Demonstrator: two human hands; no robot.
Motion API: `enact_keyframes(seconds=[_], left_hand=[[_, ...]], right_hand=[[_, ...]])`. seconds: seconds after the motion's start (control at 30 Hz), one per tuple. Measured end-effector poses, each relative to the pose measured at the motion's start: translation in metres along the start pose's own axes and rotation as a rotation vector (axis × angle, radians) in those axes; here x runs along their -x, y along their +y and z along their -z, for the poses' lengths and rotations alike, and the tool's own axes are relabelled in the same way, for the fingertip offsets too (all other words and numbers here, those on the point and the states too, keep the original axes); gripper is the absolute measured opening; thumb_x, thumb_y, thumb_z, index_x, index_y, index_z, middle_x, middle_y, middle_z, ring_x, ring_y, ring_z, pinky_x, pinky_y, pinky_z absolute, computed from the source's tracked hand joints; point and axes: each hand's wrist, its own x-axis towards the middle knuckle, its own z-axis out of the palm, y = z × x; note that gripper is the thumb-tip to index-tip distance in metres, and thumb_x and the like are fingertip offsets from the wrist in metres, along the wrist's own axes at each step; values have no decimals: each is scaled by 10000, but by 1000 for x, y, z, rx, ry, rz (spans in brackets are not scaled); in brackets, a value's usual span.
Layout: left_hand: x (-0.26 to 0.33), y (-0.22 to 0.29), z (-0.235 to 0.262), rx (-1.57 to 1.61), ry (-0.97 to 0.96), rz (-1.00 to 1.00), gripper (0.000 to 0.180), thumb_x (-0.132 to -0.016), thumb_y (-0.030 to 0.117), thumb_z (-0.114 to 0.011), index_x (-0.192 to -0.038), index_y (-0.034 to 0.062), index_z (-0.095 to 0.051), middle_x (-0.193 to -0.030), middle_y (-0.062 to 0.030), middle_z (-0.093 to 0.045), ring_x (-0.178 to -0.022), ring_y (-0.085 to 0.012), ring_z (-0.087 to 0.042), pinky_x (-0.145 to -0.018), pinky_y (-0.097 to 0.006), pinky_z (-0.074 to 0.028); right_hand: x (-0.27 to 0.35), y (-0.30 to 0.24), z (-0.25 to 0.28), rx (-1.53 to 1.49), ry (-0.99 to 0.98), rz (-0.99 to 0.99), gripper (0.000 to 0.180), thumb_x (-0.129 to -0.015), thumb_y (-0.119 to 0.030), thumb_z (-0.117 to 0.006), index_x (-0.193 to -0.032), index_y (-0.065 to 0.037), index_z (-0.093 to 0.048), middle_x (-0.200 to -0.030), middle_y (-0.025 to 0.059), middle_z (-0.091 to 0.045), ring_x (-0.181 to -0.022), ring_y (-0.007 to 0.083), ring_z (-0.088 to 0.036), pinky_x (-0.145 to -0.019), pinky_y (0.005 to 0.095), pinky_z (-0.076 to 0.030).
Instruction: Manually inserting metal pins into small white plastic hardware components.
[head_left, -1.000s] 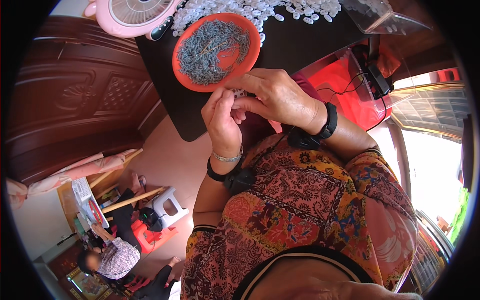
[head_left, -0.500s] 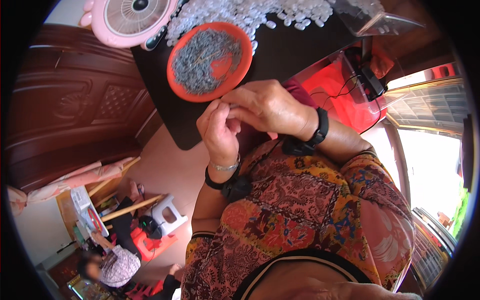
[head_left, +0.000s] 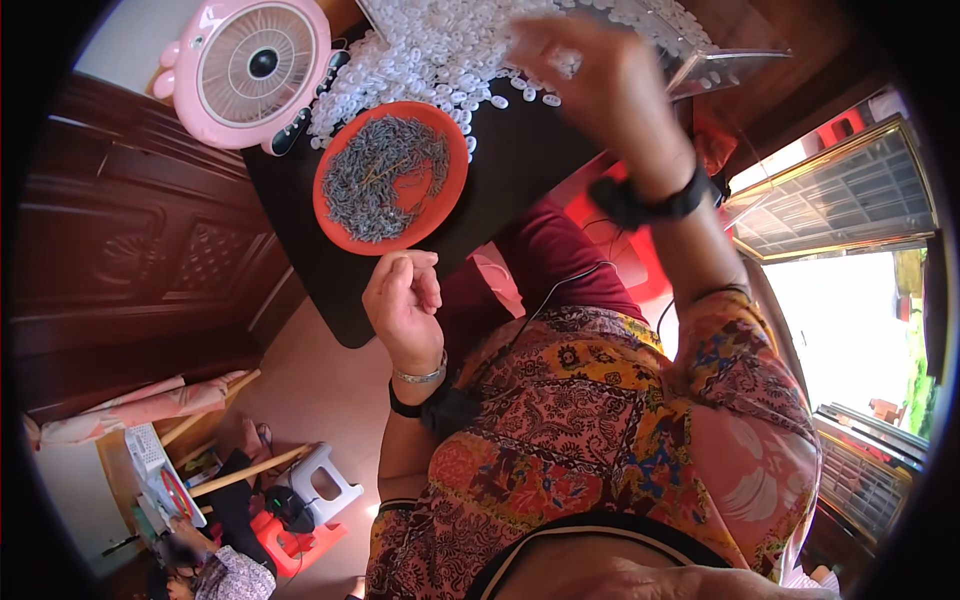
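Note:
My left hand (head_left: 405,310) is raised just in front of the orange plate (head_left: 456,195). Its fingers are curled and closed; whatever they may pinch is too small to make out. A heap of small grey metal-looking pieces (head_left: 375,185) lies on the plate. Over the far right of the dark table, my right hand (head_left: 605,90) is smeared by motion beside a large heap of white oval plastic pieces (head_left: 430,60). One whitish spot shows by its fingers, but I cannot tell whether it is held.
A pink fan (head_left: 265,75) stands at the table's far left, next to the plate. At the far right is a clear plastic container (head_left: 715,68). Red tubs sit under the right table edge. Behind on the left are a person (head_left: 235,575) and a grey stool (head_left: 325,485).
My hands were together in front of the plate. The right one has moved away, up and right to the white pieces, while the left one stays near the plate.

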Motion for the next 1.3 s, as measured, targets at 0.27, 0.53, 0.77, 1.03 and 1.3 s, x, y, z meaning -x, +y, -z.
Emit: enact_keyframes(seconds=[0.27, 0.53, 0.77, 1.03, 1.3], left_hand=[[1, -1, 2, -7, -74, 35, 301, -913, 213, -423, -818, -28, -575, -566, -30, -452, -455, -82, -371, -428, -210, -239], [2, 2, 7, -23, -89, 62, 289, -920, 193, -408, -814, -19, -574, -565, -23, -452, -459, -77, -379, -427, -207, -241], [1, -1, 2, -16, -96, 88, 283, -926, 194, -406, -815, -7, -573, -563, -15, -449, -459, -72, -379, -427, -204, -243], [3, 0, 8, -16, -74, 107, 282, -926, 198, -413, -816, -4, -576, -564, -14, -460, -462, -71, -390, -428, -201, -246], [2, 0, 3, 6, -97, 133, 249, -894, 178, -454, -804, 2, -606, -604, 1, -500, -499, -52, -408, -447, -191, -283]], right_hand=[[-67, 28, 46, 302, 46, -87, 252, -780, -151, -644, -995, -20, -648, -965, 169, -642, -892, 319, -618, -750, 378, -495], [-10, 79, -14, 187, -603, -115, 188, -784, -222, -584, -894, -101, -677, -834, 120, -664, -790, 306, -632, -699, 389, -499], [-1, 105, -53, 204, -717, -127, 227, -778, -251, -574, -888, -80, -676, -853, 132, -664, -819, 303, -631, -728, 386, -494], [0, 102, -89, 374, -732, 44, 174, -788, -201, -546, -830, -91, -674, -782, 126, -638, -805, 329, -615, -715, 431, -491], [2, 111, -92, 485, -627, 173, 137, -814, -175, -529, -836, -86, -631, -778, 125, -634, -780, 323, -625, -680, 410, -498]])
